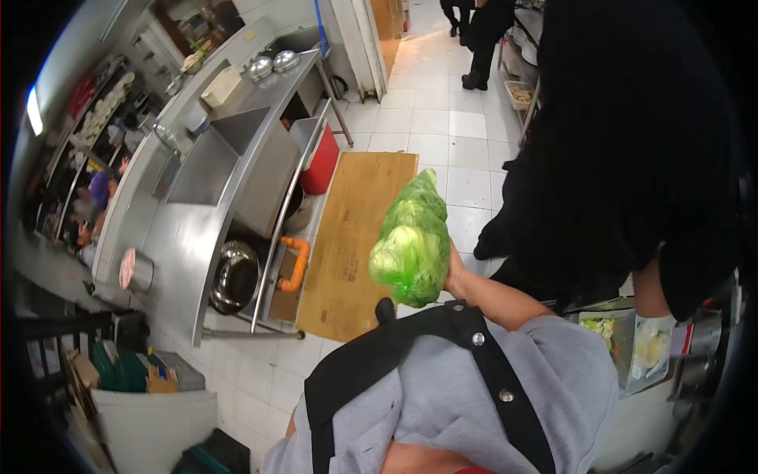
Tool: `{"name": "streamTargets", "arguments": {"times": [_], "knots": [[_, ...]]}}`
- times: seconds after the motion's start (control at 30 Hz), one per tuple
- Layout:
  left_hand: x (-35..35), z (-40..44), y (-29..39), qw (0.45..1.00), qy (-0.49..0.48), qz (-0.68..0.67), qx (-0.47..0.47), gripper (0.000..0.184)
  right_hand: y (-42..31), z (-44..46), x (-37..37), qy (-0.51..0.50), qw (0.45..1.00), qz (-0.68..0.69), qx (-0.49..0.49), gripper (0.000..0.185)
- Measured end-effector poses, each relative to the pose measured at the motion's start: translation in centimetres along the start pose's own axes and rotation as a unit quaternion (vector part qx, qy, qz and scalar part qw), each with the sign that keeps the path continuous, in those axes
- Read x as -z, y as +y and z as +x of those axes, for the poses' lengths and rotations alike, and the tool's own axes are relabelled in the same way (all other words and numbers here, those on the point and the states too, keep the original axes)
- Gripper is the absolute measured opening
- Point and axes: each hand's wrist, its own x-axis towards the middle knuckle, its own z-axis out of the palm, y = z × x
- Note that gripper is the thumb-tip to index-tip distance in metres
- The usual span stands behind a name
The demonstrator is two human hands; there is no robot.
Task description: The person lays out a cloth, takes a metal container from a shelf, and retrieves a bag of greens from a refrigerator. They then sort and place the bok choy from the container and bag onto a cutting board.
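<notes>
A green plastic bag of leafy vegetables (410,245) hangs upright in front of my chest, above a cardboard sheet on the floor. My right hand (455,268) is at the bag's right edge, with its fingers mostly hidden behind it. The bag looks knotted near its lower end, and pale vegetable shows through the plastic. My left hand is out of the frame.
A steel sink counter (175,249) runs along the left, with a red bin (321,162) beneath. The cardboard (355,237) lies on the tiles. Close on the right stands a person in black (632,142); other people's legs show farther ahead. Food trays (624,347) sit at lower right.
</notes>
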Motion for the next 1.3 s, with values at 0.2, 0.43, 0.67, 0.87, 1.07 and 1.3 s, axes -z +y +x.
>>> {"name": "streamTargets", "arguments": {"times": [0.2, 0.43, 0.67, 0.87, 1.07, 1.3], "knots": [[12.5, 13.3, 9.7, 0.992, -0.026, 0.102, -0.066, 0.038, -3.5, 9.5, -1.0, -0.013, 0.996, 0.024, 0.081, 0.055], [21.7, 26.1, 31.3, 0.961, -0.03, 0.21, -0.178, 0.038, -10.0, 17.5, -4.5, 0.092, 0.98, 0.0, 0.174, 0.046], [21.4, 38.5, 44.3, 0.953, -0.062, 0.172, -0.242, 0.042, -20.2, 28.8, -0.4, 0.105, 0.977, -0.029, 0.184, 0.047], [23.9, 49.4, 46.4, 0.967, -0.109, 0.162, -0.166, 0.043, -29.7, 38.2, -1.8, 0.046, 0.978, -0.04, 0.201, 0.048], [26.4, 57.0, 55.9, 0.972, -0.113, 0.157, -0.135, 0.044, -39.2, 48.0, -5.2, 0.013, 0.978, 0.02, 0.205, 0.048], [29.4, 69.6, 68.5, 0.962, -0.138, 0.182, -0.149, 0.045, -48.4, 59.0, -5.8, 0.038, 0.974, 0.001, 0.222, 0.056]]}}
